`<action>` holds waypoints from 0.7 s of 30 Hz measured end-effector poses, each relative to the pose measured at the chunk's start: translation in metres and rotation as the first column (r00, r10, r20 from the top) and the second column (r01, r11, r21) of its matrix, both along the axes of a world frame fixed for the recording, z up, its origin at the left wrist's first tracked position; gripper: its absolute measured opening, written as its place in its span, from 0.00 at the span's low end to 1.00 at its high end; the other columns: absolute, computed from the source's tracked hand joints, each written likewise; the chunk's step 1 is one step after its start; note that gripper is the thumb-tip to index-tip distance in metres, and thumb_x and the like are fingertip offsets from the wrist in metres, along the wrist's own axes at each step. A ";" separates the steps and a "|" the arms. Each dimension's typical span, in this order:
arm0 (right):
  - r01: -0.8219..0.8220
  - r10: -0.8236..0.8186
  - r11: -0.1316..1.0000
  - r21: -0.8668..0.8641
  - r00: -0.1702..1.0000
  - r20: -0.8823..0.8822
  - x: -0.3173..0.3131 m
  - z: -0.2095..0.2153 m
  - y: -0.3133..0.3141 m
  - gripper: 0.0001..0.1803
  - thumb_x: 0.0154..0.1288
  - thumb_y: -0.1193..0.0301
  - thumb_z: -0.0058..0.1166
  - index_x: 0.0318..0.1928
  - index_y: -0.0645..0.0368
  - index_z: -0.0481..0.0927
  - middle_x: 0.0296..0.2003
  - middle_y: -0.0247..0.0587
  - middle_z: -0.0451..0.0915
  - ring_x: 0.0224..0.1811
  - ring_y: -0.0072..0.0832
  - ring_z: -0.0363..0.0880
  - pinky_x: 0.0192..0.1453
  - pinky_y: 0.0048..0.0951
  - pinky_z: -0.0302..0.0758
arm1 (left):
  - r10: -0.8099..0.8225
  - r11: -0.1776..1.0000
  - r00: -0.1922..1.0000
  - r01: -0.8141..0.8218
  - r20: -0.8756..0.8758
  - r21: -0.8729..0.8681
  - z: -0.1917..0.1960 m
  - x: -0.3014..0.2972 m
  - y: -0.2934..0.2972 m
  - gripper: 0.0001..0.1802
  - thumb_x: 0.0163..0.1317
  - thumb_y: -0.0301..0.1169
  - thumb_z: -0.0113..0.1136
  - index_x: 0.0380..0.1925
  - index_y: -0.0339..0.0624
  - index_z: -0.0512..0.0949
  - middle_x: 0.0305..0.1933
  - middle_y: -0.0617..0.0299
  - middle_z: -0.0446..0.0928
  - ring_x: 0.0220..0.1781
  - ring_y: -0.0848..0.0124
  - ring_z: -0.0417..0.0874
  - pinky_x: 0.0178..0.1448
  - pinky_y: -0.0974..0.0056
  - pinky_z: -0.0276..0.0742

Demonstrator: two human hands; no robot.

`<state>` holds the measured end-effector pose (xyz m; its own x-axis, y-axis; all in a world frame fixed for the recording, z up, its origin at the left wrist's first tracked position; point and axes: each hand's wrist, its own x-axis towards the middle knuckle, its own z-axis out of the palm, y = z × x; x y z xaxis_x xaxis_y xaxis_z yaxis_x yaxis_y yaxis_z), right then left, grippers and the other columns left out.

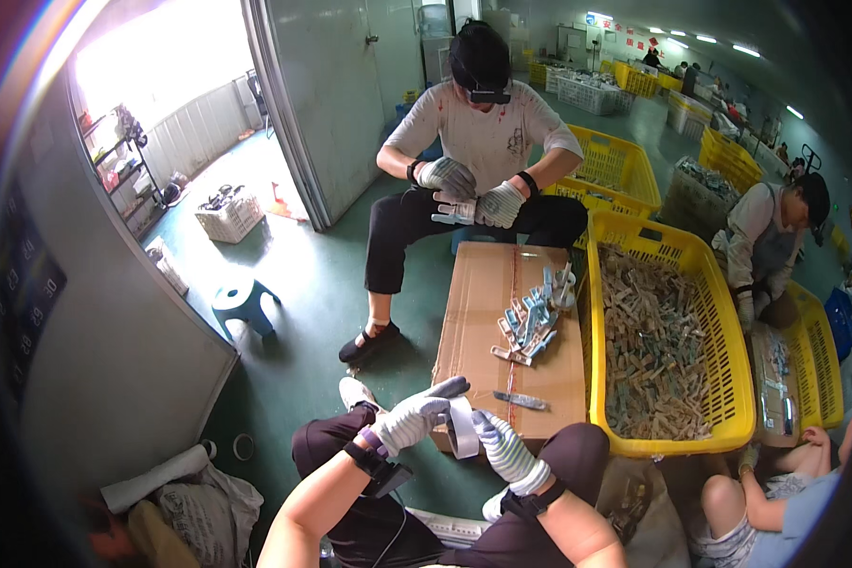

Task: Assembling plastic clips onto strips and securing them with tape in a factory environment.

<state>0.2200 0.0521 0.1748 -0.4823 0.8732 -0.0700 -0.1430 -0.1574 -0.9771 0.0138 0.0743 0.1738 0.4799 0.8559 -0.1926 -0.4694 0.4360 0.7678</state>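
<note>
Left hand (409, 423): grasping tape roll (464, 431)
Right hand (513, 456): touching roll, grip unclear
Box (470, 327): crate (730, 379) hems right edge

Wht tape roll (463, 431) btwn hands (413, 422) (512, 456)

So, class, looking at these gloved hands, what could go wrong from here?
The white roll, between the left hand and right hand, might slip and drop.
The knife-like tool lies loose on the box near the right hand; a bump might knock it off.
The clips are heaped loosely, so a jolt might scatter them.
</note>
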 end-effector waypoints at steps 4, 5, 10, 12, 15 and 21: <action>-0.156 0.080 0.966 -0.206 0.938 -0.336 -0.003 0.017 0.023 0.22 0.70 0.57 0.50 0.53 0.63 0.75 0.41 0.32 0.78 0.42 0.18 0.73 0.49 0.22 0.71 | -0.058 0.963 0.951 0.133 0.305 -0.234 0.012 0.001 0.025 0.34 0.62 0.37 0.61 0.65 0.37 0.61 0.65 0.56 0.67 0.61 0.67 0.72 0.66 0.61 0.67; -0.183 0.140 0.973 -0.141 0.952 -0.271 -0.006 0.014 0.030 0.20 0.69 0.61 0.52 0.52 0.64 0.75 0.41 0.32 0.78 0.43 0.18 0.75 0.49 0.22 0.72 | 0.005 0.975 0.996 0.016 0.094 -0.224 0.017 0.005 0.034 0.29 0.62 0.36 0.60 0.61 0.36 0.66 0.60 0.56 0.71 0.58 0.67 0.75 0.64 0.61 0.69; -0.273 0.240 0.959 -0.074 0.923 -0.300 -0.014 0.013 0.069 0.17 0.65 0.71 0.57 0.51 0.66 0.75 0.40 0.35 0.80 0.43 0.18 0.77 0.48 0.22 0.75 | 0.148 0.982 0.956 -0.172 -0.255 -0.074 0.029 -0.002 0.092 0.22 0.60 0.29 0.62 0.53 0.31 0.72 0.47 0.53 0.79 0.51 0.65 0.81 0.57 0.62 0.77; -0.199 0.176 0.979 -0.048 0.939 -0.297 -0.008 0.003 0.080 0.17 0.65 0.71 0.57 0.51 0.66 0.75 0.41 0.35 0.80 0.42 0.18 0.77 0.48 0.22 0.75 | 0.131 0.984 0.941 -0.162 -0.312 -0.078 0.022 0.001 0.121 0.27 0.61 0.26 0.60 0.60 0.30 0.67 0.50 0.49 0.78 0.52 0.62 0.81 0.57 0.61 0.77; -0.140 0.135 0.990 0.000 0.957 -0.257 -0.003 -0.005 0.088 0.19 0.64 0.71 0.58 0.53 0.66 0.74 0.42 0.35 0.79 0.42 0.18 0.76 0.49 0.23 0.75 | 0.110 0.990 0.947 -0.133 -0.302 -0.055 0.000 -0.005 0.164 0.35 0.60 0.25 0.61 0.67 0.40 0.59 0.44 0.51 0.80 0.46 0.65 0.83 0.51 0.62 0.80; -0.153 0.207 0.966 0.207 0.940 -0.272 0.033 0.016 0.064 0.41 0.59 0.59 0.64 0.67 0.63 0.59 0.56 0.44 0.73 0.55 0.28 0.71 0.61 0.30 0.68 | 0.243 0.950 0.782 -0.312 -0.574 -0.023 -0.035 -0.015 0.263 0.49 0.55 0.16 0.61 0.71 0.52 0.45 0.44 0.45 0.77 0.43 0.58 0.82 0.47 0.55 0.81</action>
<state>0.2533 0.1159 0.1911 -0.6080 0.7549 0.2460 -0.4093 -0.0326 -0.9118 -0.0014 0.3377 0.1393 0.0046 0.8917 -0.4527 -0.0891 0.4512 0.8879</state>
